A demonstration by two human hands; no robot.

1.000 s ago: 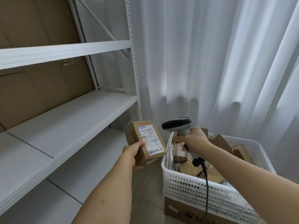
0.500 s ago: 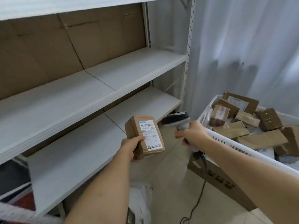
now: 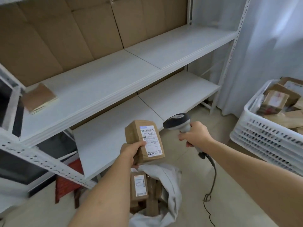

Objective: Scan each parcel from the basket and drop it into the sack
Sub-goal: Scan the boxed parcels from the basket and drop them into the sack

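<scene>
A flat brown parcel [image 3: 38, 97] lies on the white shelf [image 3: 101, 82], far to the left of the sack [image 3: 165, 182] and above it. The left hand [image 3: 131, 152] grips the held parcel [image 3: 145, 141] by its lower left edge, fingers curled round it, label facing up, directly above the open sack mouth. Inside the sack lie several cardboard parcels, one labelled parcel [image 3: 138, 185] uppermost. Right of the sack, the right hand [image 3: 195, 135] grips the barcode scanner [image 3: 177, 122] by its handle, head aimed toward the held parcel's label. Further right stands the white basket [image 3: 262, 133], with parcels left in it. Judged step: scan in hand or just completed. The next move calls for loosening the left grip so the parcel falls into the sack.
</scene>
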